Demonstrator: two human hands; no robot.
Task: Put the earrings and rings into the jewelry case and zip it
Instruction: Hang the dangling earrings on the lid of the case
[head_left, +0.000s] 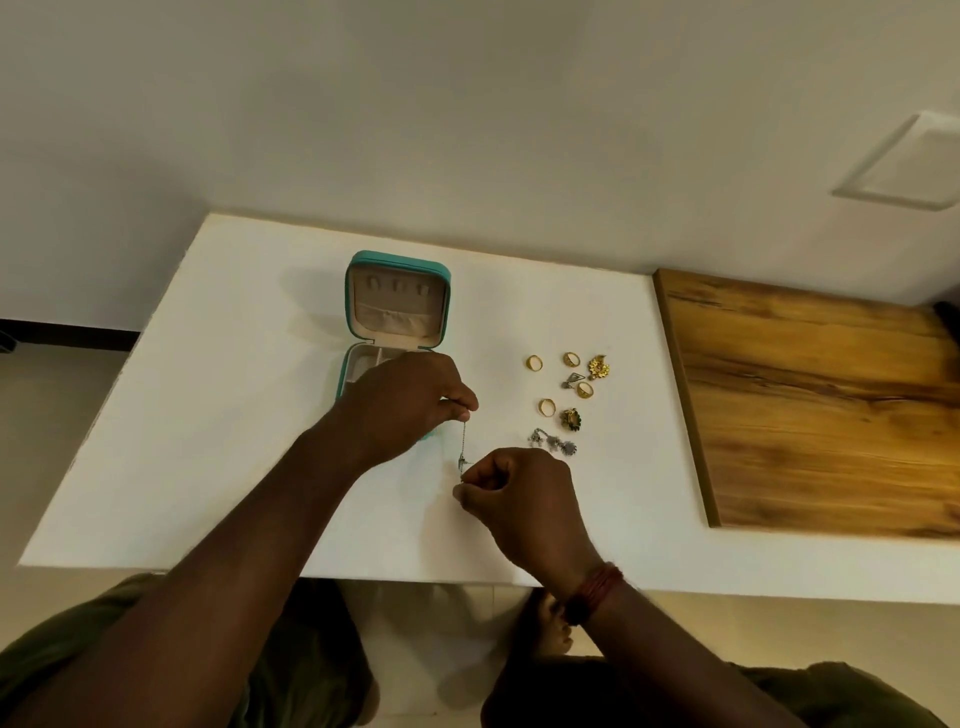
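Observation:
A teal jewelry case (397, 312) lies open on the white table (208, 415), its beige lid raised at the back. My left hand (405, 405) hovers over the case's front half and hides most of it. Between both hands hangs a thin silver dangling earring (462, 447): my left fingers pinch its top end, and my right hand (519, 499) pinches its lower end. To the right lie several gold rings (534, 363), gold flower earrings (598, 368) and a silver earring (550, 441).
A wooden board (821, 405) covers the right part of the table, close to the loose jewelry. The table's back edge meets a pale wall. My knees and feet show below the front edge.

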